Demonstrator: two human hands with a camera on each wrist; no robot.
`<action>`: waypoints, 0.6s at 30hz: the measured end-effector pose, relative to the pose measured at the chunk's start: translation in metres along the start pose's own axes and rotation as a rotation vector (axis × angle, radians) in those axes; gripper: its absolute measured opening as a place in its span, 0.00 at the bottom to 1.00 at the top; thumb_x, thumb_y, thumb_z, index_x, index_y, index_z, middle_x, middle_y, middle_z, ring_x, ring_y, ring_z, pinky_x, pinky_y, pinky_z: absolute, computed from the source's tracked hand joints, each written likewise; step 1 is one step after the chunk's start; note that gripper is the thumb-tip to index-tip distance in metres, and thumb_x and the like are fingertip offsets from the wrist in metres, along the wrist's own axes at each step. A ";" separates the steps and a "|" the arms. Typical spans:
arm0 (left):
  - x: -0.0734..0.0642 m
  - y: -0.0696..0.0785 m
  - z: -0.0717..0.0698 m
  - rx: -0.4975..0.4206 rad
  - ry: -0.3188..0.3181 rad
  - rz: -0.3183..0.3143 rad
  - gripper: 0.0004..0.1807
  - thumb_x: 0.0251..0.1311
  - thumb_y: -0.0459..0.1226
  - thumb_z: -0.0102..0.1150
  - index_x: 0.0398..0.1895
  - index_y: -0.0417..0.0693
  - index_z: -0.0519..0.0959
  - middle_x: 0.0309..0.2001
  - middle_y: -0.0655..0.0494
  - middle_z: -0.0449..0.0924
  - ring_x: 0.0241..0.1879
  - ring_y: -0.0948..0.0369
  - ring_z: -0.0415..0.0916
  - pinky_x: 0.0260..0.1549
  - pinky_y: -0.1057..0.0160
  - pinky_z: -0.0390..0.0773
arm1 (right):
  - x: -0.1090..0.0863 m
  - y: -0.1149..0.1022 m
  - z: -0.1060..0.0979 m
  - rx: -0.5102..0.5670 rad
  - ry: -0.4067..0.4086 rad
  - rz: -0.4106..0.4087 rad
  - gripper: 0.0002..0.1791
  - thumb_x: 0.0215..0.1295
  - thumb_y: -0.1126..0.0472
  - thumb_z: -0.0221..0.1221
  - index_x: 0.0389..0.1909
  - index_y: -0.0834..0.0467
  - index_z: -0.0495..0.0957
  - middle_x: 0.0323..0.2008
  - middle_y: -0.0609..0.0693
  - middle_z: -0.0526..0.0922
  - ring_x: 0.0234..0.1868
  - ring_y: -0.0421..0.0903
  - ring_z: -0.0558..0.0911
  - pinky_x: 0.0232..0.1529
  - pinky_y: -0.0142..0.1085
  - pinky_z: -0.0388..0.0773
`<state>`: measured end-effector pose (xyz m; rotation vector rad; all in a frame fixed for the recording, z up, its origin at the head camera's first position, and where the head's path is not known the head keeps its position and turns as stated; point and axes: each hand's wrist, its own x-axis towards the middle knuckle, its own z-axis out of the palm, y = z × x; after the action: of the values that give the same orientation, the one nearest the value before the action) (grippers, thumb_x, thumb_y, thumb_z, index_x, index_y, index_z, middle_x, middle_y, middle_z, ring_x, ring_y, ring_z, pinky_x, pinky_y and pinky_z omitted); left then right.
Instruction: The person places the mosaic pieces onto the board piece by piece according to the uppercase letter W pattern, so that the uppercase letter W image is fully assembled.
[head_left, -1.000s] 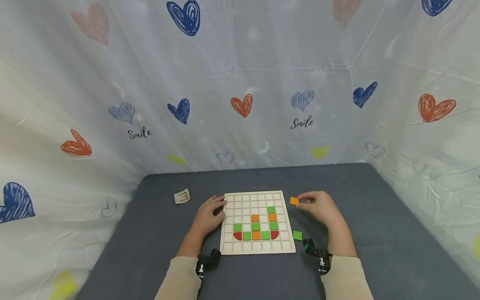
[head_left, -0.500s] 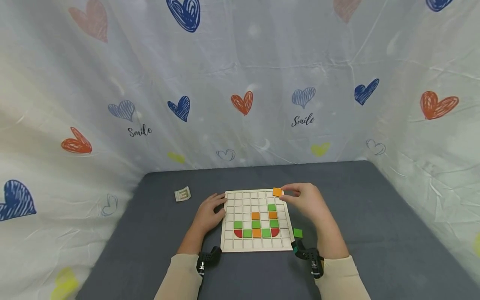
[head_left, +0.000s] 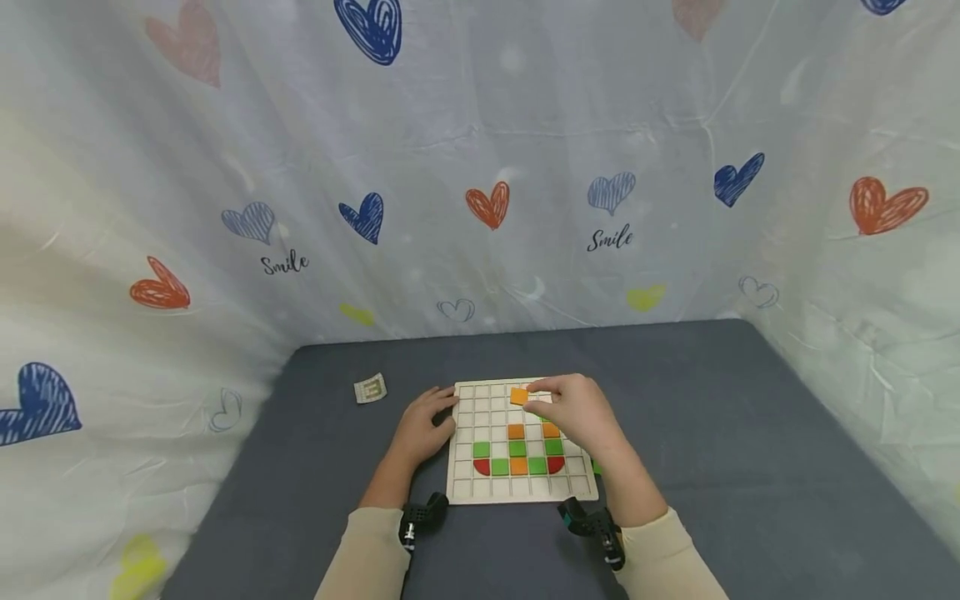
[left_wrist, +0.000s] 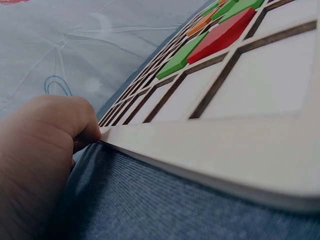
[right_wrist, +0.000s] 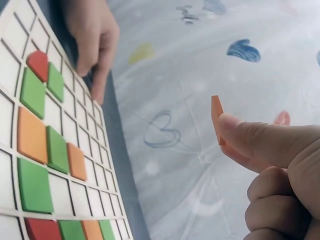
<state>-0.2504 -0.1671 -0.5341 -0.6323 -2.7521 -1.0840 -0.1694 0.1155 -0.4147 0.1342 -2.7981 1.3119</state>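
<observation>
A pale wooden grid board [head_left: 487, 492] lies on the dark tabletop. Green, orange and red tiles [head_left: 517, 448] sit in several of its cells; two red ones [head_left: 482, 467] have a rounded corner. My right hand [head_left: 581, 408] pinches a square orange tile [head_left: 519, 397] between thumb and forefinger, over the board's far rows. In the right wrist view that orange tile [right_wrist: 217, 119] is seen nearly edge-on, raised above the board. My left hand [head_left: 417, 427] rests at the board's left edge, with fingertips touching the rim. The right hand covers part of the board's upper right.
Mostly behind the right forearm, a loose green tile [head_left: 597, 467] lies by the board's right edge. A small banknote-like paper [head_left: 370, 388] lies at the table's back left. A white curtain [head_left: 420, 275] printed with hearts stands behind the table [head_left: 697, 417].
My right hand has carried the orange tile leftward from beside the board to over its far rows. The left hand has stayed at the left edge.
</observation>
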 end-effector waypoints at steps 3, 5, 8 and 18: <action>0.000 0.000 0.001 0.000 -0.006 -0.009 0.24 0.66 0.36 0.55 0.65 0.44 0.81 0.71 0.51 0.73 0.75 0.46 0.60 0.71 0.38 0.62 | 0.002 -0.002 0.009 -0.009 -0.006 -0.006 0.17 0.61 0.55 0.72 0.52 0.51 0.89 0.11 0.45 0.63 0.12 0.41 0.57 0.17 0.33 0.57; 0.000 0.000 0.001 0.006 -0.001 -0.012 0.24 0.66 0.36 0.55 0.65 0.44 0.81 0.70 0.52 0.73 0.75 0.46 0.60 0.71 0.38 0.62 | 0.004 -0.004 0.014 -0.016 -0.016 -0.012 0.17 0.61 0.55 0.72 0.51 0.51 0.90 0.10 0.45 0.62 0.11 0.41 0.57 0.16 0.32 0.56; -0.001 0.001 0.000 0.007 -0.004 -0.021 0.24 0.66 0.36 0.55 0.65 0.45 0.81 0.71 0.53 0.73 0.75 0.47 0.60 0.72 0.39 0.62 | 0.008 -0.008 0.022 -0.046 -0.038 -0.009 0.16 0.61 0.54 0.72 0.50 0.50 0.90 0.11 0.46 0.66 0.12 0.41 0.60 0.16 0.32 0.58; 0.003 0.001 0.001 0.034 0.002 -0.041 0.25 0.65 0.38 0.56 0.65 0.46 0.81 0.71 0.55 0.73 0.75 0.48 0.60 0.72 0.39 0.62 | 0.022 -0.014 0.050 -0.202 -0.117 -0.075 0.14 0.60 0.53 0.73 0.47 0.50 0.91 0.36 0.46 0.88 0.27 0.41 0.78 0.25 0.35 0.75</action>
<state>-0.2522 -0.1646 -0.5338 -0.5731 -2.7871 -1.0426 -0.1907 0.0671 -0.4338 0.3141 -2.9694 1.0308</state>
